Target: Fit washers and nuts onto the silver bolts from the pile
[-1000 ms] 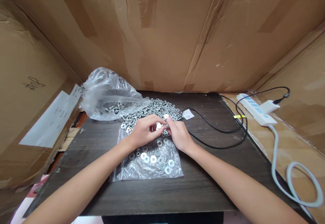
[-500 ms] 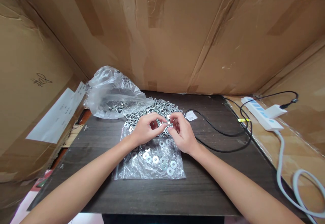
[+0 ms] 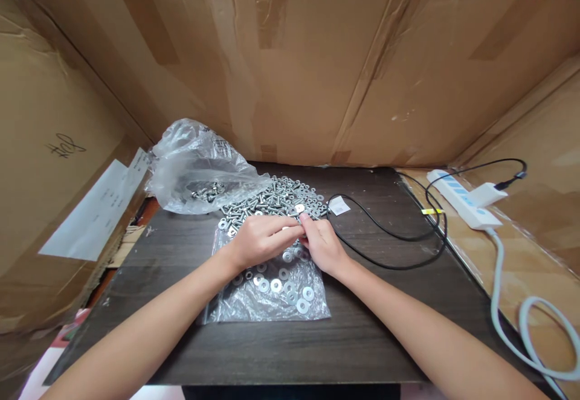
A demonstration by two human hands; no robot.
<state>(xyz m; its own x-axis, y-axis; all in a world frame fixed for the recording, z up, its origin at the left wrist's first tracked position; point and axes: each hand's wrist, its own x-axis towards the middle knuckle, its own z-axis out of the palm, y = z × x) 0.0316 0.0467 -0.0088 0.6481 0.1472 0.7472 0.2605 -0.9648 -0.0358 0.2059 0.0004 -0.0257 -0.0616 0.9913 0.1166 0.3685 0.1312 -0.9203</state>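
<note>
My left hand (image 3: 264, 240) and my right hand (image 3: 323, 244) meet above the near side of a heap of small metal hardware, fingertips together. Both are closed in a pinch. A silver bolt was visible between them a moment ago; the fingers now cover it almost wholly. The heap of bolts (image 3: 254, 204) and washers (image 3: 317, 197) spreads just beyond my hands. Under my wrists lies a clear zip bag (image 3: 276, 312), with several large flat washers (image 3: 308, 293) on or inside it; I cannot tell which.
A crumpled clear plastic bag (image 3: 190, 164) with hardware in it stands at the back left of the dark table (image 3: 272, 351). To the right are a paper tag (image 3: 339, 205), a looped black cable (image 3: 385, 265) and a white power strip (image 3: 462, 200). Cardboard walls (image 3: 308, 74) surround the table.
My hands have closed together, hiding the bolt that showed between them. My left fingers have straightened and now lie against my right thumb. The view has shifted slightly.
</note>
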